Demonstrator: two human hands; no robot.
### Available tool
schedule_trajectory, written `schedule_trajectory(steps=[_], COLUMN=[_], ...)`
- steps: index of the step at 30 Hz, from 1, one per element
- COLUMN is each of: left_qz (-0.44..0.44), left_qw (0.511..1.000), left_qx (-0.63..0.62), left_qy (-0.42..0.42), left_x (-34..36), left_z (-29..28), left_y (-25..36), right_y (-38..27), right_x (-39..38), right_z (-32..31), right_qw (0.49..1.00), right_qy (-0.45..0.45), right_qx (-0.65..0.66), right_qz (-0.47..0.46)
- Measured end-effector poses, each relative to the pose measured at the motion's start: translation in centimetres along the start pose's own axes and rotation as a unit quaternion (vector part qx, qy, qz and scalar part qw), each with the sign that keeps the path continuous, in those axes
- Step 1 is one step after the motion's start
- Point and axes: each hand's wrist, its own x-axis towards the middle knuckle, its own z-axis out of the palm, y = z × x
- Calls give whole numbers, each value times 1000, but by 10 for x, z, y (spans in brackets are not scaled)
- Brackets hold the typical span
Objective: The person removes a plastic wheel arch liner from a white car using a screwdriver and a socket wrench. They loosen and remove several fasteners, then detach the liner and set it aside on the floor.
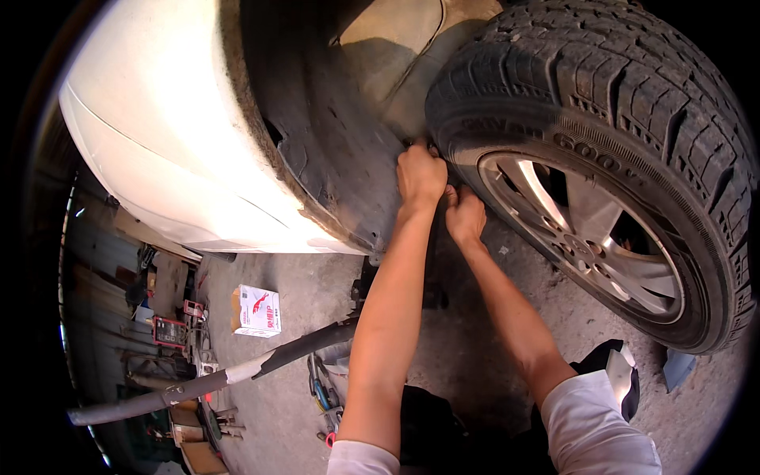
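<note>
My left hand (421, 172) is closed up inside the dark wheel-arch liner (332, 158) of a white car body (158, 134), beside a large tyre (617, 87) with a silver rim (598, 222). My right hand (465, 210) is just below and right of it, also closed, fingers curled near the tyre's inner side. What either hand grips is hidden by the fingers and shadow. A dusty beige panel (396, 39) with a thin line across it shows above my hands.
A long dark bar (190, 389) runs from the lower left toward a jack (364, 289) under the car. A white cardboard box (255, 310) lies on the concrete floor, with hand tools (323, 388) near my left forearm. Equipment with a red frame (170, 331) stands along the left wall.
</note>
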Motion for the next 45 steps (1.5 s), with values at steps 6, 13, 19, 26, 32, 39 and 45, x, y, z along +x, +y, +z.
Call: schedule_trajectory(steps=[6,13,19,26,32,39,45], left_qz=[80,90,69,94,73,64,50], left_qw=[993,993,997,992,996,995,994], left_qx=[46,26,6,-10,8,0,-46], left_qy=[73,68,43,82,46,80,88], left_x=[2,-1,1,-1,-11,-8,-6], left_z=[20,29,23,26,33,36,25], left_y=[-18,-23,-18,-33,-30,-31,-18], right_y=[-17,7,1,5,36,-13,-16], right_x=[-46,8,-24,-26,13,-13,-8], right_z=[14,6,15,40,57,12,9], right_qw=[989,998,983,964,946,988,982], right_qy=[-11,-33,5,-10,-13,-25,-10], right_qx=[111,33,179,244,322,142,118], right_qz=[-93,45,45,106,21,-57,-146])
